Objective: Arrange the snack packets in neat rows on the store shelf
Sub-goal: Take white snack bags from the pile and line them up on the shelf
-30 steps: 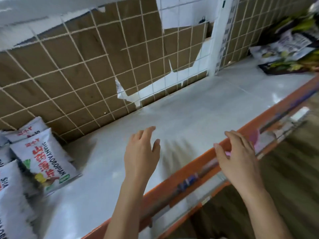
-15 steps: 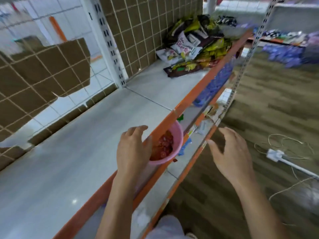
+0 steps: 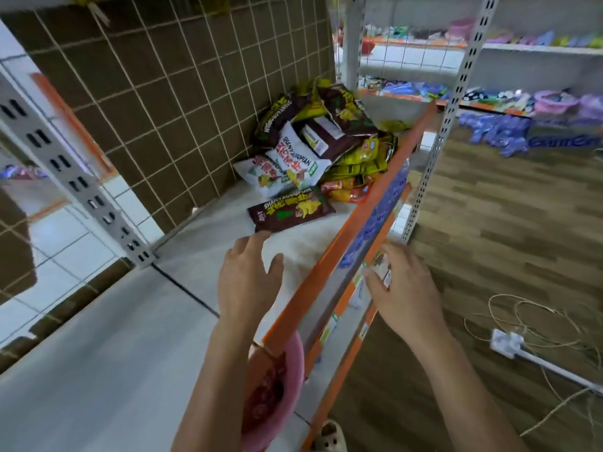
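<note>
At upper centre, snack packets (image 3: 295,164) lie heaped, unsorted; no rows visible on shelf (image 3: 130,353). Left hand (image 3: 249,278) and right hand (image 3: 404,295) spread, empty.

We've got a white shelf (image 3: 98,370) with an orange front lip. One brown packet (image 3: 290,210) lies flat on it just past the fingertips of our left hand (image 3: 248,282); farther out, right behind that packet, sits a messy pile (image 3: 326,141) of more packets.

A jumbled heap of snack packets (image 3: 329,138), brown, white, yellow and red, lies at the far end of the white shelf (image 3: 202,256) before me, with one brown packet (image 3: 291,208) lying flat just in front of it.
</note>
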Demonstrator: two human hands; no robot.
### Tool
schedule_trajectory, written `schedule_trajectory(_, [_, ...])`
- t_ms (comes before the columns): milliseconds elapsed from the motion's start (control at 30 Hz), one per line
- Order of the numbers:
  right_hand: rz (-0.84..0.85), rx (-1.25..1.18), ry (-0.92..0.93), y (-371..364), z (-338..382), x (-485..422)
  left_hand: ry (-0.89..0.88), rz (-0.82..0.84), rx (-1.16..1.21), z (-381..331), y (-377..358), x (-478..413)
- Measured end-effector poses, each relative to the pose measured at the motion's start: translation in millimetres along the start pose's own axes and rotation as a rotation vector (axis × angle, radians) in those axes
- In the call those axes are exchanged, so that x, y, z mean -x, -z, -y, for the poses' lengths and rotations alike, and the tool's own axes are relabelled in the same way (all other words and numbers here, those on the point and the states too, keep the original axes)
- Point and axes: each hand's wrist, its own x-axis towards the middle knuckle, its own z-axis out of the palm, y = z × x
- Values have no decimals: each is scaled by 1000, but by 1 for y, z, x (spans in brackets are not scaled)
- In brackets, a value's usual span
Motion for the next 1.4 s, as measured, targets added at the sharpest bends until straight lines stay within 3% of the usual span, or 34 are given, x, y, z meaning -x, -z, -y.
schedule_trajectory(100, [11, 8, 51, -5, 4, -56, 40, 15, 15, -6, -8, -52])
schedule_trajectory(367, [106, 23, 203, -20, 34, -197, 405, 240, 131, 3, -39, -184])
schedule_trajectory(567, [214, -4, 292, -46, 63, -281, 587, 260, 103, 1, -60, -251])
schedule_trajectory(767, [440, 164, 206, -84, 93, -324, 732, 242, 186, 1, -72, -282])
schedule_trajectory(933, [444, 182, 137, -99, 100, -328, 772, 165, 277, 9, -78, -284])
schedule_trajectory(1167, [470, -158, 228, -101, 77, -328, 905, -29, 648, 12, -67, -269])
schedule_trajectory(1400, [421, -604, 247, -72, 77, -307, 799, -240, 1047, 9, -34, -217])
